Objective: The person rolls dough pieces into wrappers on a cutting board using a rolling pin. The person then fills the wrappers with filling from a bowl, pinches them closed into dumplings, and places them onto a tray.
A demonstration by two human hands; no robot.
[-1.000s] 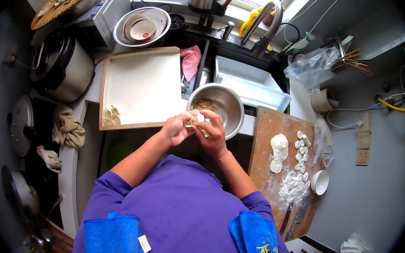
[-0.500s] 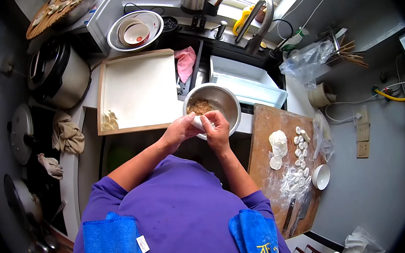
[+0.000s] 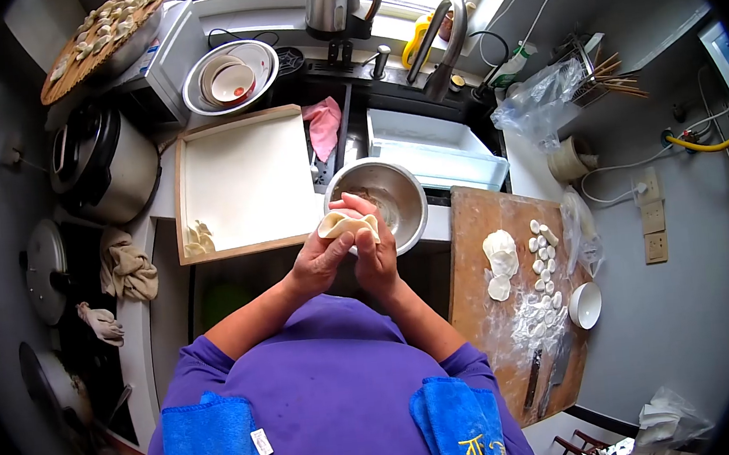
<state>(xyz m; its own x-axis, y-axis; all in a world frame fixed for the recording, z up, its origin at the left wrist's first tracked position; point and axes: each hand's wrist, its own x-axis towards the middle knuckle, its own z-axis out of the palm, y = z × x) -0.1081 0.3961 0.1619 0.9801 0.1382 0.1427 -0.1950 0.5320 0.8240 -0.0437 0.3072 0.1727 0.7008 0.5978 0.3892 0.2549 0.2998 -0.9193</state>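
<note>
My left hand (image 3: 317,263) and my right hand (image 3: 377,257) are together in front of my chest. Between them they hold a pale dumpling (image 3: 348,225), folded with a wavy edge, the fingers and thumbs closed around it. Just beyond the hands is a steel bowl (image 3: 410,195); the hands hide most of the filling in it. To the left, a shallow wooden-edged tray (image 3: 241,178) bears several finished dumplings (image 3: 199,238) in its near left corner.
At right, a floury cutting board (image 3: 473,261) holds stacked round wrappers (image 3: 500,254), small dough pieces (image 3: 544,263) and a knife (image 3: 560,361). A white bowl (image 3: 585,305) sits by its edge. Behind are a faucet (image 3: 445,66), a clear bin (image 3: 436,150) and nested bowls (image 3: 232,82).
Both hands have turned and drawn closer together. The white wrapper pinched over the bowl now shows as a folded dumpling in them. The view has shifted slightly.
</note>
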